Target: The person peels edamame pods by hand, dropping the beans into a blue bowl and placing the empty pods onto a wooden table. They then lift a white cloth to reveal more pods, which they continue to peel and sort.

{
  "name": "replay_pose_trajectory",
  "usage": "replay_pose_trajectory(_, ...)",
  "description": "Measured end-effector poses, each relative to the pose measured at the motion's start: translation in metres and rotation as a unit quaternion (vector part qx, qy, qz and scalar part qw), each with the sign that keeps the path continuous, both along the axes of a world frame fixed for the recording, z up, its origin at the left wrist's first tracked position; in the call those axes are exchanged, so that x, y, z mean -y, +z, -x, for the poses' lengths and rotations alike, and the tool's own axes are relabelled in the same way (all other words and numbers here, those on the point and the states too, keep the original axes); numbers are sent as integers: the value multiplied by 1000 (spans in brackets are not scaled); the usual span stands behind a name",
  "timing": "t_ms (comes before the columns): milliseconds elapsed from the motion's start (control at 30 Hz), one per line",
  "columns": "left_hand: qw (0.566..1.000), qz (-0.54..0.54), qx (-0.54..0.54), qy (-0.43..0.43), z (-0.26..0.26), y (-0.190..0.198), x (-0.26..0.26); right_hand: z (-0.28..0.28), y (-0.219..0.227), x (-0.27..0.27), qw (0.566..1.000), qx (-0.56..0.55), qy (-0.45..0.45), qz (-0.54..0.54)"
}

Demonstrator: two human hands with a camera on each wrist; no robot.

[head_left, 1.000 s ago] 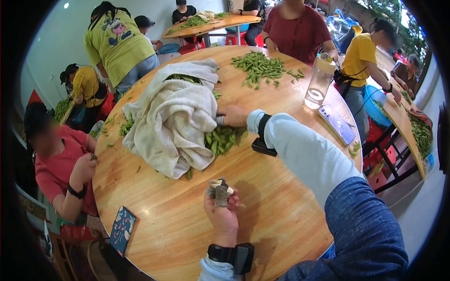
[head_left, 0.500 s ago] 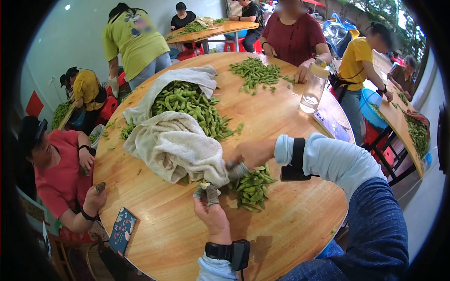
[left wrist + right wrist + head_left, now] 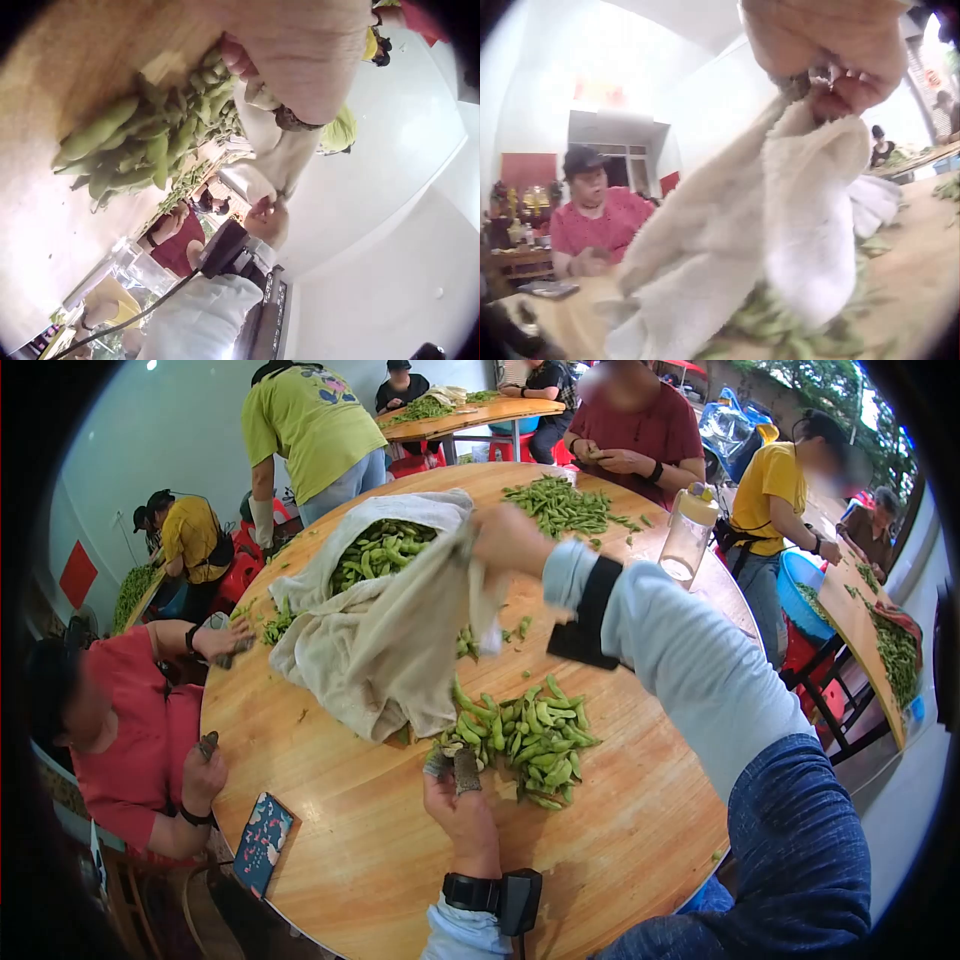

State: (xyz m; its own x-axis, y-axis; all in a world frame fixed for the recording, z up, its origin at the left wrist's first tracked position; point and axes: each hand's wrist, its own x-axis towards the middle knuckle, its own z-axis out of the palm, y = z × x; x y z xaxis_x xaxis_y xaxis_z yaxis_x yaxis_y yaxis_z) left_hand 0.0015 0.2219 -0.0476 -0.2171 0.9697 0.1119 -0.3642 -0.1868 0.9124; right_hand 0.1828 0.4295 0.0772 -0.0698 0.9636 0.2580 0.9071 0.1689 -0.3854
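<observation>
Out at the left edge of the round table [image 3: 330, 880] a phone [image 3: 260, 847] lies flat, well clear of the action; moving in, the cream towel [image 3: 385, 625] is bundled over a heap of edamame [image 3: 378, 550] toward the far side; the left hand [image 3: 462, 810], fingertips taped, rests at the near rim of the loose pod pile [image 3: 520, 735] in the middle, fingers curled, though whether they pinch a pod I cannot tell; the right hand [image 3: 512, 540] pinches a corner of the towel, hoisted well above the wood; the risk, I'd say, is that this lift tips the bundle and sends pods sliding toward the near edge; further right, the clear water bottle [image 3: 690, 535] stands upright near the right edge, and a swinging sleeve could knock it.
</observation>
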Motion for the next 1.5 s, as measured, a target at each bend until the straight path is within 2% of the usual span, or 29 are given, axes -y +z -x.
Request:
replay_pose_trajectory(33, 1000, -1, -3, 2, 0, 0, 0, -22, -2, -21, 992, -90, -19, -86)
replay_pose_trajectory(67, 1000, -2, -6, 3, 0, 0, 0, -38, -10, -27, 981, -117, -41, -150)
replay_pose_trajectory(100, 1000, -3, -8, 4, 0, 0, 0, -54, -17, -32, 964, -142, -61, -214)
replay_pose_trajectory(133, 1000, -1, -12, 5, 1, -2, -1, -66, -21, -28, 957, -105, -85, -257)
replay_pose_trajectory(167, 1000, 2, -17, 6, 1, -4, -1, -90, -46, -41, 982, -10, -76, -174)
replay_pose_trajectory(233, 1000, -1, -23, 10, 2, -5, -2, -91, -57, -14, 994, -19, -50, -99)
replay_pose_trajectory(267, 1000, -7, -24, 14, 1, -5, -1, -89, -63, 1, 997, 32, -63, -18)
replay_pose_trajectory(300, 999, -13, -26, 17, 1, -5, 0, -86, -75, 9, 996, 66, -44, 33)
replay_pose_trajectory(333, 998, -20, -50, 31, 1, -5, 0, -84, -90, 12, 997, 40, -1, 69)
replay_pose_trajectory(400, 993, -37, -95, 59, 0, -7, 1, -76, -108, 23, 996, 8, 18, 85)
replay_pose_trajectory(533, 941, -51, -305, 135, 7, -3, -1, -39, -93, 53, 985, -66, 83, 139)
replay_pose_trajectory(633, 910, -35, -395, 121, 15, -1, -7, -30, -120, 61, 967, -125, 219, 46)
replay_pose_trajectory(700, 888, -14, -453, 75, 18, -9, -9, -30, -123, 73, 960, -123, 223, 121)
replay_pose_trajectory(733, 894, -1, -443, 59, 19, -9, -9, -28, -121, 83, 954, -122, 223, 159)
replay_pose_trajectory(800, 906, 20, -423, 28, 17, -8, -12, -17, -116, 106, 931, -164, 295, 139)
replay_pose_trajectory(933, 922, -20, -386, -34, 19, -10, -13, 5, -104, 141, 876, -237, 388, 163)
replay_pose_trajectory(1033, 941, -24, -332, -67, 21, -10, -12, 8, -88, 159, 889, -191, 371, 187)
replay_pose_trajectory(1167, 973, 10, -204, -105, 19, -14, -3, 6, -92, 186, 876, -196, 412, 159)
replay_pose_trajectory(1200, 978, 25, -172, -115, 16, -12, 2, 7, -91, 193, 864, -215, 418, 182)
replay_pose_trajectory(1333, 973, 29, -190, -132, 14, -2, 36, 2, -90, 226, 870, -215, 431, 102)
replay_pose_trajectory(1433, 974, 27, -182, -130, 12, 13, 65, -5, -71, 219, 845, -200, 415, 272)
replay_pose_trajectory(1500, 975, 26, -174, -134, 15, 7, 70, -8, -83, 193, 868, -172, 405, 232)
